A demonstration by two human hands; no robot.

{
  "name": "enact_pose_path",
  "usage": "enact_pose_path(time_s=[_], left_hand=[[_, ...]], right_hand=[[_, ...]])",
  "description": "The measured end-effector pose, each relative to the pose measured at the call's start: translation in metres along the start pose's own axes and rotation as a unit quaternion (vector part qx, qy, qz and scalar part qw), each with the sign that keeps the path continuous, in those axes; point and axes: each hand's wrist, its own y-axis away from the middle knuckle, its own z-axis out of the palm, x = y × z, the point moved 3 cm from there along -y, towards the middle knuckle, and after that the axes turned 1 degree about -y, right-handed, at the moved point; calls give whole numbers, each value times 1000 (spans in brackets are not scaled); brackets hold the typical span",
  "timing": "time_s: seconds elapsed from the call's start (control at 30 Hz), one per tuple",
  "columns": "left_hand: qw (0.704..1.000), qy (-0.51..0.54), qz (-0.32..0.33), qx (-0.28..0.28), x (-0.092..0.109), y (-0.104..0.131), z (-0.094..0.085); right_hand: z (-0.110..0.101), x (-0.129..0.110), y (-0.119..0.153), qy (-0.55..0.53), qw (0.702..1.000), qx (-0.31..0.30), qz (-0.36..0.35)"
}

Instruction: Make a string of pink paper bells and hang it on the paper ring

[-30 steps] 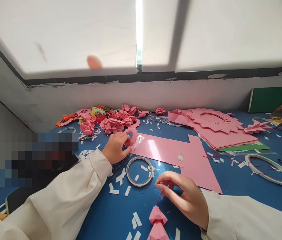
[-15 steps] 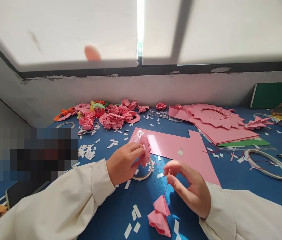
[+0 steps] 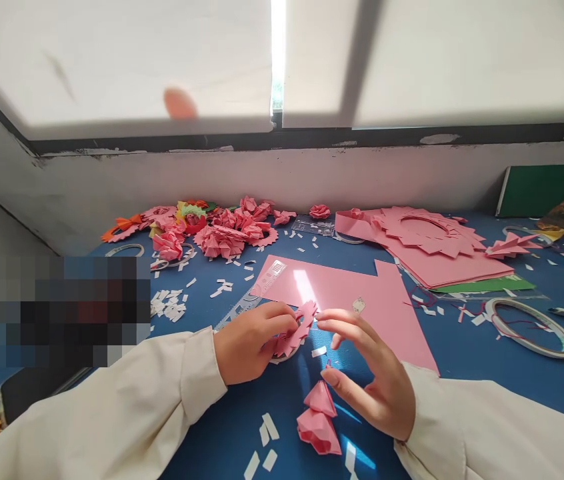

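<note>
My left hand is closed on a pink zigzag-edged paper ring, now tilted low over the table. A roll of tape lies mostly hidden beneath it. To the right, my right hand has its thumb and fingers apart, with the fingertips close to the ring's edge. Two pink folded paper pieces, one above the other, are below the right thumb. A short thread loop rises from them beside the thumb tip; whether the thumb touches it I cannot tell.
A cut pink paper sheet lies beyond my hands, over a clear ruler. Pink paper flowers are heaped by the wall. At right are a big pink paper ring and a tape roll. White scraps litter the blue table.
My left hand has turned the paper ring flatter and lower, towards the right hand. My right fingers have spread and let go of the thread; the folded pieces have shifted slightly.
</note>
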Motion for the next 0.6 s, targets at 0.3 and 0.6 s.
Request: enact_pose_path(time_s=[0.3, 0.6], left_hand=[[982, -160, 95, 33, -5, 6, 7], [992, -94, 60, 60, -2, 8, 8]], right_hand=[[-1, -2, -2, -9, 1000, 10, 6], [-1, -1, 2, -26, 999, -22, 0]])
